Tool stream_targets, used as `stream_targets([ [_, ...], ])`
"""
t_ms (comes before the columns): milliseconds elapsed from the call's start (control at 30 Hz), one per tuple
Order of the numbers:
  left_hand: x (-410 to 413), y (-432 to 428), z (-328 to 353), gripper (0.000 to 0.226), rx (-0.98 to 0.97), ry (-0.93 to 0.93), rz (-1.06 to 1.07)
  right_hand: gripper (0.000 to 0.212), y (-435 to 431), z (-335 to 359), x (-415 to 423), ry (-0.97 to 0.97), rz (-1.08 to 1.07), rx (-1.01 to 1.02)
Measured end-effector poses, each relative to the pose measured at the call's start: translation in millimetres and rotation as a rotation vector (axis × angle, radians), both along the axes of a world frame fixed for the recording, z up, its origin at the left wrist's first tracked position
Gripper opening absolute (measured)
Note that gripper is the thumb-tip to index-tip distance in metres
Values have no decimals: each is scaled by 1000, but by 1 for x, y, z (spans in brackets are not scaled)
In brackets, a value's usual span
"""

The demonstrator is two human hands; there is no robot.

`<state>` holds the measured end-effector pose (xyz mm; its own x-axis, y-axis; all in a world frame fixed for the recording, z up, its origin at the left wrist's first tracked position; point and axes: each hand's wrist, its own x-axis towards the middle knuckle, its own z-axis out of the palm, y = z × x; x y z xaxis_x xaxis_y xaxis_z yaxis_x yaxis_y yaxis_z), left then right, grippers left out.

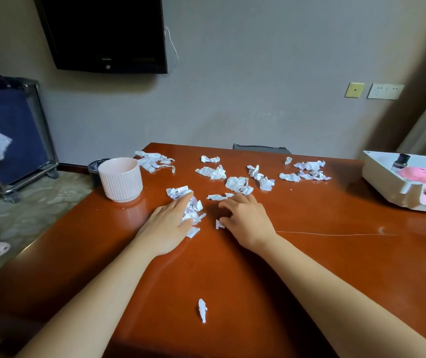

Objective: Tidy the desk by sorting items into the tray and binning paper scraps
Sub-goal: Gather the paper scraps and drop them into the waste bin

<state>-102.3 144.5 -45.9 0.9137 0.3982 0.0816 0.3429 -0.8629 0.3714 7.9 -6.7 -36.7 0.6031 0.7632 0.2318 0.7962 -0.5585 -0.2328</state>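
Several crumpled white paper scraps lie scattered across the far half of the red-brown desk. My left hand rests on a small heap of scraps, fingers curled around it. My right hand is beside it, its fingertips pinching a tiny scrap against the desk. One lone scrap lies close to me between my forearms. A white tray at the right edge holds small dark bottles and a pink item. A small dark bin stands on the floor past the desk's left corner.
A white ribbed cup stands on the desk to the left of my left hand. A thin thread lies across the right side of the desk. A blue laundry cart is on the floor at the left. A chair back shows behind the desk.
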Motion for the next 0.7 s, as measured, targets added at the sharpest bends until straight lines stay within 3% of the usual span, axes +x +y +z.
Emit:
stream_targets([
  [133, 4, 9, -6, 59, -90, -131, -15, 42, -7, 4, -15, 128, 131, 101],
  [333, 5, 9, -7, 56, -15, -200, 115, 80, -32, 7, -47, 328, 392, -107],
  [467, -1, 7, -6, 58, 103, -222, 276, 91, -42, 9, -60, 345, 438, -173],
  [567, -4, 5, -4, 60, 190, -199, 283, 92, -42, 8, -66, 318, 436, -182],
  [700, -5, -2, -2, 52, 91, -170, 279, 87, -35, 8, -55, 261, 318, -142],
])
